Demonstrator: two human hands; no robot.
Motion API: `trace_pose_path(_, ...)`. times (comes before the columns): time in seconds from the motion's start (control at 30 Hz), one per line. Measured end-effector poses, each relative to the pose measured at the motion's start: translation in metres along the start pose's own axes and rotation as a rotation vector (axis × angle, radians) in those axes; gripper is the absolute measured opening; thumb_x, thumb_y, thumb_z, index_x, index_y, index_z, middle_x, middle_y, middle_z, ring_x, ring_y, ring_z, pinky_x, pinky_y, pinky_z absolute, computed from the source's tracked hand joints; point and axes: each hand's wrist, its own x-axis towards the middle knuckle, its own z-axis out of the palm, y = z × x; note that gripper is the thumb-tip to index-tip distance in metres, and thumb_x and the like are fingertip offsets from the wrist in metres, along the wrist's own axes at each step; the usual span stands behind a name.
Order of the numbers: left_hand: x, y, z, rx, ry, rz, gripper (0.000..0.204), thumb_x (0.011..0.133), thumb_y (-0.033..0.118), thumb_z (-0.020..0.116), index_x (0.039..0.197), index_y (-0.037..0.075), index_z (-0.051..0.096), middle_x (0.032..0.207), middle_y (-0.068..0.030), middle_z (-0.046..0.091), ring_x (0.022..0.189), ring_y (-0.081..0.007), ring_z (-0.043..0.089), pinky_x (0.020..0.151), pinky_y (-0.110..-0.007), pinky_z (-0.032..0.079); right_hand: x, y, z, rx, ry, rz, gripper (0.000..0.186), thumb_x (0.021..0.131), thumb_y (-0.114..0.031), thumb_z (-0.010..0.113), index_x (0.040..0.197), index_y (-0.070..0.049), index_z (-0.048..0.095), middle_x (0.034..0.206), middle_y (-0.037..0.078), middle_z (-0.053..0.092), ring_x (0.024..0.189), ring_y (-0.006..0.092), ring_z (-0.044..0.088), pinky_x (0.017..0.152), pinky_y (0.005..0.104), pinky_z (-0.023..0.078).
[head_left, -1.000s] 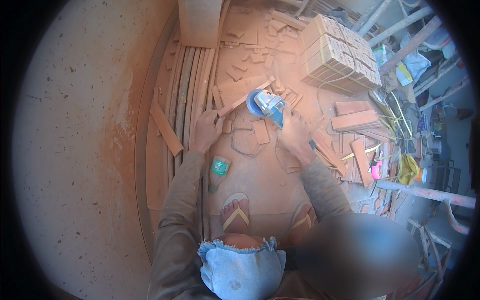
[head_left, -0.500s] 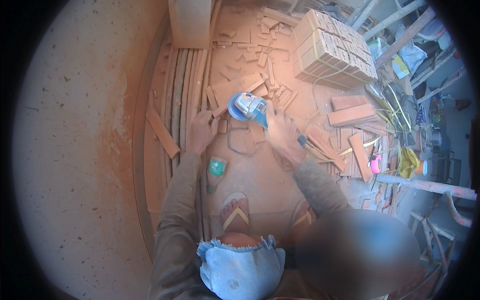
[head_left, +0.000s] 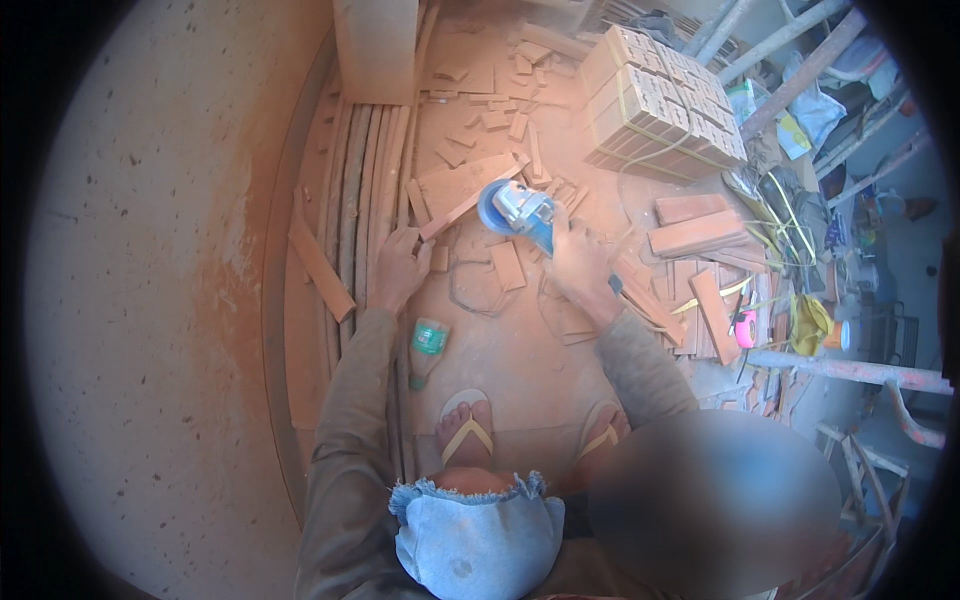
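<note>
My left hand is closed on the near end of a narrow reddish tile strip, which slants away to the right. In my right hand is a blue and silver angle grinder, gripped round its body. Its round blue disc stands close to the strip's right side; whether they touch, I cannot tell. Below my hands a short tile piece lies on the dusty floor, beside a dark looped cord. A plastic bottle with a green label lies between my left forearm and my foot.
Long bars run along the wall at left. Broken tile pieces litter the floor ahead. A strapped stack of tiles stands far right, with loose tiles nearer. Metal poles cross at the right. Dust hangs in the air.
The grinder and my right hand have shifted slightly right and away from my left hand. More of the tile strip now shows, and my left hand has moved a little.
</note>
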Motion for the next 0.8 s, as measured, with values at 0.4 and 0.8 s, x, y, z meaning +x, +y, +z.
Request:
trace_pose_path(0.4,0.000,0.001,-0.004,-0.014,-0.021,-0.002,0.016,0.087,0.011,0.074,0.087,0.001,0.061,0.084,-0.0186,0.062,0.081,-0.0418,0.061,0.072,-0.050,0.046,-0.005,-0.026,-0.001,0.017,-0.045,-0.073,0.072,0.087,-0.012,0.067,0.153,-0.006,0.040,0.120,0.023,0.060,0.106,0.0420,0.066,0.082,0.0534,0.056)
trace_pose_path(0.8,-0.002,0.000,-0.005,0.016,-0.077,-0.028,0.015,0.088,0.013,0.073,0.089,0.001,0.064,0.087,-0.0190,0.065,0.085,-0.0415,0.062,0.077,-0.050,0.048,-0.002,0.004,-0.005,0.049,0.024,0.065,0.084,0.077,-0.016,0.078,0.151,-0.008,0.039,0.116,0.022,0.062,0.106,0.0436,0.066,0.085,0.0528,0.056)
